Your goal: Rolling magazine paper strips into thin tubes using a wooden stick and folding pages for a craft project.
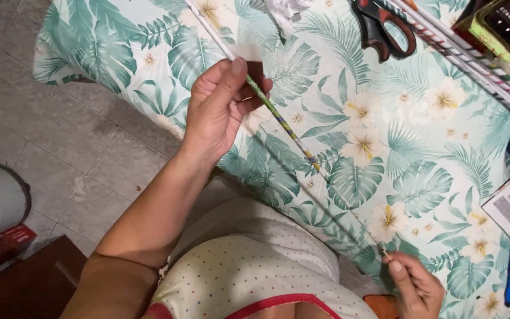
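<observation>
Diagonally, thin rolled-paper stick (290, 137), green-striped, white ends.

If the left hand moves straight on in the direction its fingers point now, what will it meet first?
The left hand points up and right along the thin rolled paper stick it holds. First in that line is probably the white crumpled cloth at the table's far edge, though depth is unclear.
</observation>
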